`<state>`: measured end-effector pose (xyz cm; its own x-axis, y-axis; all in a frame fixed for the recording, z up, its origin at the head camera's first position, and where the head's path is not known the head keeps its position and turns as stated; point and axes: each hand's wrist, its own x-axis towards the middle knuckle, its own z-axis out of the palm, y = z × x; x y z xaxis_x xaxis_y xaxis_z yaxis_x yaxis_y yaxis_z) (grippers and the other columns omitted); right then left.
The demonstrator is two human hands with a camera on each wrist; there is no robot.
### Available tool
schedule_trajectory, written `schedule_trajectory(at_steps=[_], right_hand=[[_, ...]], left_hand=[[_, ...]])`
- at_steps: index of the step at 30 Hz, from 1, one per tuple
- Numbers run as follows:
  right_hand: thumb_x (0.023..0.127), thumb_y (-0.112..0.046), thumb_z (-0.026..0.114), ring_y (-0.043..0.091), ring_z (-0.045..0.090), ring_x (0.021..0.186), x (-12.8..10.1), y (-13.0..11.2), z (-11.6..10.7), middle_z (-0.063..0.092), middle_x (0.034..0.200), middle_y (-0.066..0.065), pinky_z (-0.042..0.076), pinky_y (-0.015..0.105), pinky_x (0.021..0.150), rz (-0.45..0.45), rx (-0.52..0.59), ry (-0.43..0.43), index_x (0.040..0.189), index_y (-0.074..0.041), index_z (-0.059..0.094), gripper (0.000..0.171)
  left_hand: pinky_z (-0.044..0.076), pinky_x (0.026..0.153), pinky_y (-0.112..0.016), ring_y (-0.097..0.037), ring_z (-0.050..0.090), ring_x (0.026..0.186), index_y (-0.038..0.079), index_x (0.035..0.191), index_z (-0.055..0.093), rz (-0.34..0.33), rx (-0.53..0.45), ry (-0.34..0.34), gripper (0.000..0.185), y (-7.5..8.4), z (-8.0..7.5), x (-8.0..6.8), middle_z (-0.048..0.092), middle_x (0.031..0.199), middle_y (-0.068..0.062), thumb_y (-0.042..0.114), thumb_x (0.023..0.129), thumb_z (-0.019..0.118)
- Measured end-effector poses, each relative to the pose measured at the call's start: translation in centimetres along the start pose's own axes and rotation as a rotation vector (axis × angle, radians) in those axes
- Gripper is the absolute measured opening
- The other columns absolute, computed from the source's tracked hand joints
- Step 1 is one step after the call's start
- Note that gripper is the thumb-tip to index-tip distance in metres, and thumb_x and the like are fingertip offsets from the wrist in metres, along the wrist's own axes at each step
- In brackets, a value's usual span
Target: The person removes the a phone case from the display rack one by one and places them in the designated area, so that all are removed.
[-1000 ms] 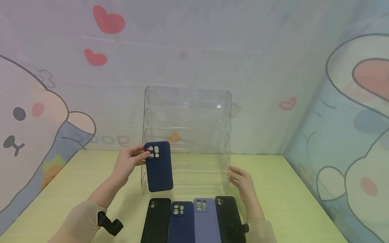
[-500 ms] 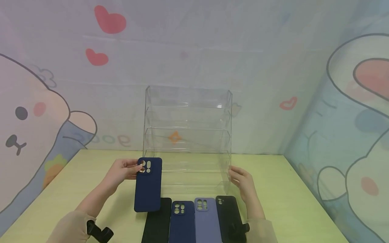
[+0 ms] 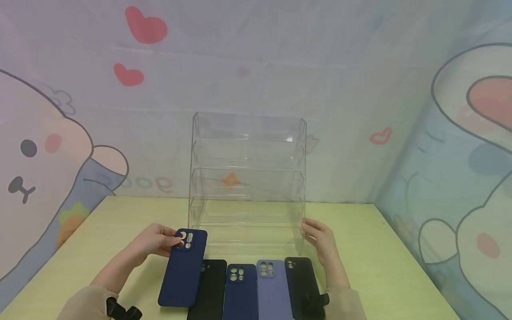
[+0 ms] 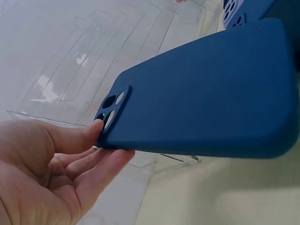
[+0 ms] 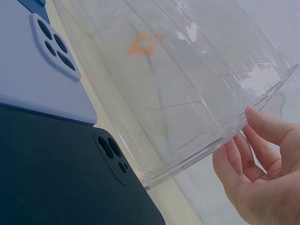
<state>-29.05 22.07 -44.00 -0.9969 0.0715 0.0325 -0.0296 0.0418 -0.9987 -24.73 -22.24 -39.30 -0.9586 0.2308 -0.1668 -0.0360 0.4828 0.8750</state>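
My left hand (image 3: 158, 240) pinches a dark blue phone case (image 3: 184, 271) by its camera-cutout end, thumb over the holes and fingers beneath. The case tilts, its far end close over the table, and overlaps a black phone case (image 3: 212, 289) in the head view. My right hand (image 3: 322, 242) holds the side edge of a clear acrylic tiered rack (image 3: 248, 183); in the right wrist view the thumb and fingertips (image 5: 227, 157) meet that edge. Beside the black case lie a second dark blue case (image 3: 241, 293), a lilac case (image 3: 274, 293) and another black case (image 3: 302, 280).
The tiered rack stands upright on the pale yellow-green table (image 3: 384, 249), behind the row of cases. A cartoon-printed cloth (image 3: 340, 89) hangs at the back and sides. A small black device (image 3: 124, 311) sits at the left sleeve.
My left hand has carried the dark blue case away from the rack, down and left toward the row's left end. My right hand stays at the rack's side.
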Motion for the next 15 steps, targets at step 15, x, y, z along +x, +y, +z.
schedule_trajectory(at_steps=[15], right_hand=[[0.099,-0.016,0.057,0.014,0.06,0.111,0.0,-0.1,0.0,0.048,0.144,0.021,0.042,0.043,0.11,0.0,0.0,0.005,0.137,0.006,0.049,0.045]], left_hand=[[0.059,0.061,-0.026,-0.008,0.066,0.06,-0.027,0.126,0.045,-0.11,-0.049,-0.044,0.05,-2.8,0.1,-0.9,0.075,0.096,-0.012,0.01,0.096,0.059]])
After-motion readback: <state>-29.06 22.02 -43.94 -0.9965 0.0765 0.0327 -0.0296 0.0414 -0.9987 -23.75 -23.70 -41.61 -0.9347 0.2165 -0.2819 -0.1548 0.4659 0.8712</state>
